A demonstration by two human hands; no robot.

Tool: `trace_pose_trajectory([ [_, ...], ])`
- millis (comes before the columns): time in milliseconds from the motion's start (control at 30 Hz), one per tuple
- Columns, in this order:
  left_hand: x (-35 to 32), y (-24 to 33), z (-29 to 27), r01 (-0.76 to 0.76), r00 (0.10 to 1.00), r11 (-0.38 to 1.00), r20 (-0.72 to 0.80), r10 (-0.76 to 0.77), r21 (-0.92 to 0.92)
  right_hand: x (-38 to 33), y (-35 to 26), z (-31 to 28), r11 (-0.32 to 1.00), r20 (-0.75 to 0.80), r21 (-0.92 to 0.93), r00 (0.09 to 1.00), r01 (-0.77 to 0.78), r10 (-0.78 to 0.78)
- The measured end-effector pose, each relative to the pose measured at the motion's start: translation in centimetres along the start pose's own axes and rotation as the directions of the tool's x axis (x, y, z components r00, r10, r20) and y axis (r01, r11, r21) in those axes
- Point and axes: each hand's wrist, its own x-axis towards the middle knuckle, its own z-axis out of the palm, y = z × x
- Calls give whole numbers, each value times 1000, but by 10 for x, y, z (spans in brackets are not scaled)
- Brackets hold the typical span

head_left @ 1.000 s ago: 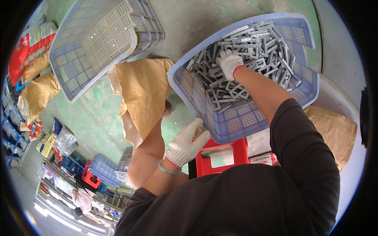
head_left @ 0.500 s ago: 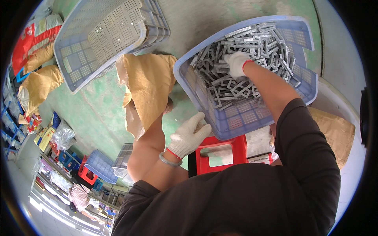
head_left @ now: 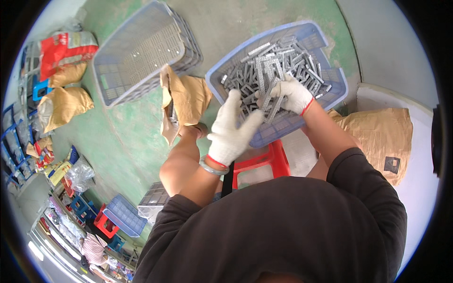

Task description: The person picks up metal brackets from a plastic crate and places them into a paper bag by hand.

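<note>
The right gloved hand (head_left: 292,94) gripped a few grey metal strips (head_left: 271,101) over the blue plastic basket (head_left: 330,75) on the red stool (head_left: 264,162). The left gloved hand (head_left: 233,129) hovered spread and empty beside it. That basket looked heaped, while the second blue basket (head_left: 141,52) appeared empty, so most sorting likely remained

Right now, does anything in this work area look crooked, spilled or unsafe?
Yes. The blue plastic basket of grey metal strips rests tilted on a small red plastic stool and overhangs it on all sides, so it may tip. A torn brown paper sack lies open on the green floor. The right hand grips strips; the left hand hovers open.
</note>
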Motion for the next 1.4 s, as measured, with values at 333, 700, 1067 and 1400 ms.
trace_pose_trajectory([
  [333, -101, 127, -14, -520, 763, 630, -18, 646, 576, -157, 7, 128, 882, 390, 304, 797, 361, -461],
  [700, -192, 187, -27, -214, 875, 719, 198, 442, -661, -262, 18, 161, 782, 281, 511, 789, 358, -545],
  [1067, -219, 179, -53, 142, 742, 349, 333, 582, -926, -318, 27, 173, 801, 472, 425, 652, 421, -593],
  [1400, -220, 178, -60, 158, 764, 305, 312, 566, -939, -313, 31, 183, 808, 464, 353, 662, 471, -588],
])
